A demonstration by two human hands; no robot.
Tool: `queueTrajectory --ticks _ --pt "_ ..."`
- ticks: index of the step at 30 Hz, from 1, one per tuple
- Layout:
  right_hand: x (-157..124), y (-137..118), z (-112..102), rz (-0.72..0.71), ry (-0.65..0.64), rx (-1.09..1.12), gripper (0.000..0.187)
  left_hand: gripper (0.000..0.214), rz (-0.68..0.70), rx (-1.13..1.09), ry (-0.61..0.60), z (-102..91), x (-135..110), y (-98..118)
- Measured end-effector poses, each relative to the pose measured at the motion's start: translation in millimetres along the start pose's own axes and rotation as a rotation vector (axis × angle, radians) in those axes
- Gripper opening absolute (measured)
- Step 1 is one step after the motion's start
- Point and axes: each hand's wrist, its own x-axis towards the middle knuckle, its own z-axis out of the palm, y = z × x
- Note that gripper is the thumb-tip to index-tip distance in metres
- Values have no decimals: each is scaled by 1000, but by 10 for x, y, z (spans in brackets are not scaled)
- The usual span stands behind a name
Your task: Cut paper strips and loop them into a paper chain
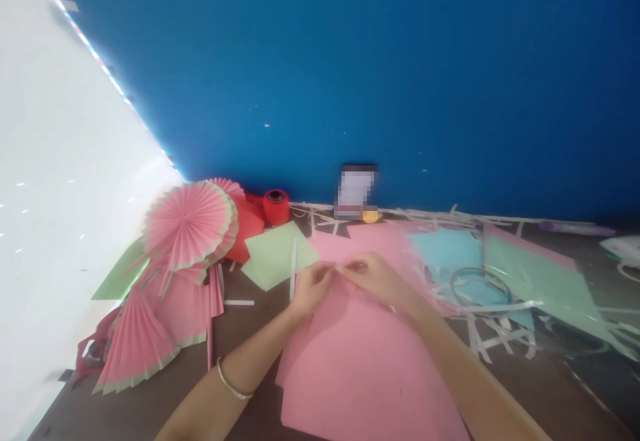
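Both hands meet over a large pink paper sheet (360, 367) lying on the dark floor. My left hand (311, 287) is pinched closed on the sheet's far edge, a thin bracelet on its wrist. My right hand (377, 279) is also pinched closed on that same edge, fingertips nearly touching the left ones. A thin white strip (293, 269) lies just left of the left hand, across a light green sheet (276, 254).
Several folded pink paper fans (187, 224) with green rims are piled at the left. A red tape roll (276, 206) stands by the blue wall. Light blue paper (450, 251), green paper (540, 281) and white paper strips (480, 334) lie at the right.
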Motion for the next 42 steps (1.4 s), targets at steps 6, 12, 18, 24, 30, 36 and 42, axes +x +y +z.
queueTrajectory --ticks 6,12,18,24,30,36,42 --pt "33 41 -16 -64 -3 14 29 26 -36 25 5 -2 0 -9" --pt "46 31 -4 -60 -2 8 26 25 -5 25 6 3 -1 17" --pt "36 -18 18 -22 20 44 27 25 3 35 5 10 -4 28" --pt "35 -47 36 -12 37 57 26 24 6 61 10 11 1 36" --pt "62 -7 49 8 31 59 25 23 -2 29 5 11 -1 22" --pt "71 17 54 3 23 38 26 23 -12 25 5 8 -6 33" --pt "48 -6 73 -55 58 -26 26 27 -3 19 26 2 -12 42"
